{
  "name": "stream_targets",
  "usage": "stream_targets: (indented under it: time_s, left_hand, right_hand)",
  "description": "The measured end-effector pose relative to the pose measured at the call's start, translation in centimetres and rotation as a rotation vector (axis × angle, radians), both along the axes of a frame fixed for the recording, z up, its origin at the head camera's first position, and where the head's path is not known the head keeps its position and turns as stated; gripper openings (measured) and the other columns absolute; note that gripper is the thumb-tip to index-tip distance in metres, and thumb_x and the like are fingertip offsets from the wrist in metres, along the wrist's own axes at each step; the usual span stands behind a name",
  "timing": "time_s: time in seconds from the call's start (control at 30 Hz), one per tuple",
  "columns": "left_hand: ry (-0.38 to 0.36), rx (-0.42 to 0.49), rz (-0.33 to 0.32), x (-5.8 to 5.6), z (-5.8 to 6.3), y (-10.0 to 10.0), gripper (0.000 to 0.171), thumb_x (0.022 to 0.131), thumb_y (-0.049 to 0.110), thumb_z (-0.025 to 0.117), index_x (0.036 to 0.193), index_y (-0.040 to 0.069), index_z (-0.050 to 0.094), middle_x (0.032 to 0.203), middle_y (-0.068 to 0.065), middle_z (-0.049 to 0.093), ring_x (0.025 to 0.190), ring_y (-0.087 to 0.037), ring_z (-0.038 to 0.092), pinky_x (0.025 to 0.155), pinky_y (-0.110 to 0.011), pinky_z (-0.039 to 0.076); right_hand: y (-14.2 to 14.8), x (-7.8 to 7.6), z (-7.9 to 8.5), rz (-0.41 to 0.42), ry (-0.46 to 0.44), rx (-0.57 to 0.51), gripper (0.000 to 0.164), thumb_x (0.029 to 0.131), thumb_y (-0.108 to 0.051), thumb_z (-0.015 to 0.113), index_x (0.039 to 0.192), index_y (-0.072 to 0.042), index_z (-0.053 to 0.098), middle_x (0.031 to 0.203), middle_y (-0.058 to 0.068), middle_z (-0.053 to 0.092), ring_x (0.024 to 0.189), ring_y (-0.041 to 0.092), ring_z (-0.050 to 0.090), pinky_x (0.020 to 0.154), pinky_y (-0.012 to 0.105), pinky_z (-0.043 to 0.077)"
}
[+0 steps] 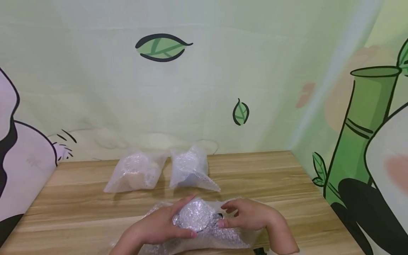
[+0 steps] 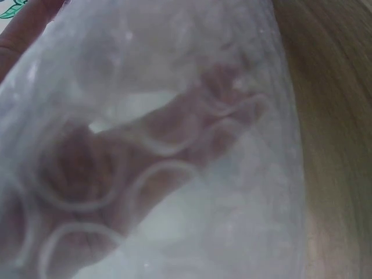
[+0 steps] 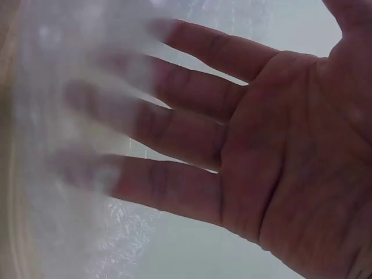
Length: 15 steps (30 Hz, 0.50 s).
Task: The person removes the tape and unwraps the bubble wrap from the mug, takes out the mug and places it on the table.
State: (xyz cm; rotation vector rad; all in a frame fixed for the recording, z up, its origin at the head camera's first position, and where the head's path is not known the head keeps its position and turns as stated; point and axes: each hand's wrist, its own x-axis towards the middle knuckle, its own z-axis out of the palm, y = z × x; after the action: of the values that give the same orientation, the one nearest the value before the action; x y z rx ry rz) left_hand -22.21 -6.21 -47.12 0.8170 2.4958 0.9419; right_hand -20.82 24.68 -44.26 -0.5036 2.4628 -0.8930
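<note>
A round, silvery object in bubble wrap (image 1: pixel 195 215) sits close in front of me, over a larger sheet of bubble wrap (image 1: pixel 231 239) on the wooden table. My left hand (image 1: pixel 162 223) grips its left side, the thumb along the near edge and the fingers along the far edge. To its right, my right hand (image 1: pixel 250 214) has its fingertips at the wrap, beside a small black part (image 1: pixel 220 215). The right wrist view shows the straight, spread fingers (image 3: pixel 192 186) of that hand, their tips behind clear wrap. Bubble wrap (image 2: pixel 244 203) covers most of the left wrist view.
Two more bubble-wrapped packages stand farther back on the wooden table (image 1: pixel 255 173): one with a beige item (image 1: pixel 135 177) at left, one with a bluish item (image 1: pixel 191 175) beside it. A printed cloth backdrop (image 1: pixel 204 85) rises behind the table. A small black item (image 1: pixel 259 251) shows near my right wrist.
</note>
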Motion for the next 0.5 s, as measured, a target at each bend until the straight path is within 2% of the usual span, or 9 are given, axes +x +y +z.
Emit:
stream_targets:
  time_s: [0.33, 0.5]
  left_hand:
    - [-0.06, 0.01, 0.0, -0.05, 0.24, 0.04, 0.098, 0.081, 0.071, 0.074, 0.162, 0.048, 0.024, 0.151, -0.01, 0.058, 0.129, -0.027, 0.06, 0.107, -0.057, 0.048]
    - [-0.054, 0.012, -0.002, -0.08, 0.11, -0.06, 0.099, 0.08, 0.073, 0.073, 0.162, 0.049, 0.023, 0.153, -0.01, 0.056, 0.13, -0.029, 0.06, 0.109, -0.058, 0.047]
  right_hand:
    - [0.16, -0.52, -0.38, 0.018, -0.073, -0.043, 0.072, 0.094, -0.054, 0.071, 0.139, 0.002, 0.062, 0.135, 0.017, 0.069, 0.124, 0.032, 0.066, 0.105, 0.054, 0.052]
    - [0.15, -0.62, -0.56, 0.022, -0.072, -0.033, 0.072, 0.094, -0.055, 0.071, 0.139, 0.001, 0.062, 0.136, 0.016, 0.069, 0.126, 0.031, 0.065, 0.107, 0.054, 0.051]
